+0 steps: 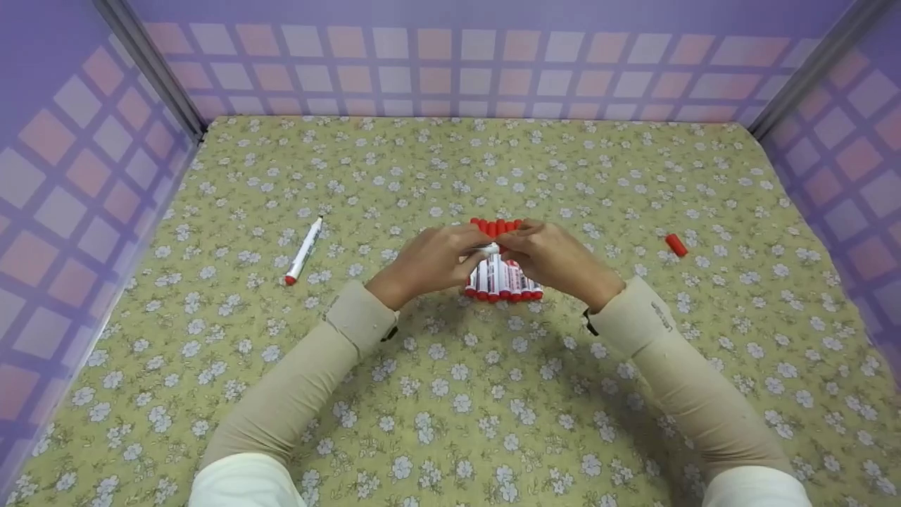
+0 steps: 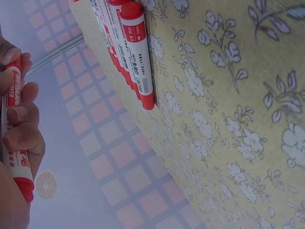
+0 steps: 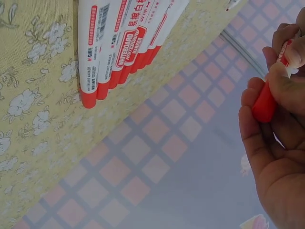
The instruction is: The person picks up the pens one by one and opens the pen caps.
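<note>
My left hand grips a white whiteboard marker with a red end, its fingers curled round the barrel in the left wrist view. Between the thumb and fingers of my right hand is a red cap. Both hands meet at the marker's tip end, and I cannot tell whether the cap touches the tip. Just below them lies a row of several red-capped whiteboard markers, side by side and partly hidden by the hands.
An uncapped marker lies on the left, its red end nearest me. Over on the right lies a loose red cap. Flowered cloth covers the table, and checked purple panels enclose its back and sides.
</note>
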The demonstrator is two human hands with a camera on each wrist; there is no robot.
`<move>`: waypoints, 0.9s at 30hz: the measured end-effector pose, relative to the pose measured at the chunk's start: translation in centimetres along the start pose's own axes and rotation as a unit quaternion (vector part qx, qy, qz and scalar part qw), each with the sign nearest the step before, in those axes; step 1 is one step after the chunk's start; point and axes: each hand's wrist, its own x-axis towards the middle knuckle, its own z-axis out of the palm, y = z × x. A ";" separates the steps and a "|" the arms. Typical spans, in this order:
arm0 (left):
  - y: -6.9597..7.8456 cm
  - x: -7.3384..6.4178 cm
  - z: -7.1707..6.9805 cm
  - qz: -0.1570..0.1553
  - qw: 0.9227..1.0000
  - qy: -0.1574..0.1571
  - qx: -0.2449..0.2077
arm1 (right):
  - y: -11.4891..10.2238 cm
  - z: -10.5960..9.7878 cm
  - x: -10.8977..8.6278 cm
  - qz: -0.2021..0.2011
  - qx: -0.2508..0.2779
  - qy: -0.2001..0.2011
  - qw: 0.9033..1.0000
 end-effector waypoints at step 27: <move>-0.8 -1.0 -0.7 0.004 0.999 0.010 0.031 | 0.2 -0.9 -0.2 0.025 0.021 -0.004 0.999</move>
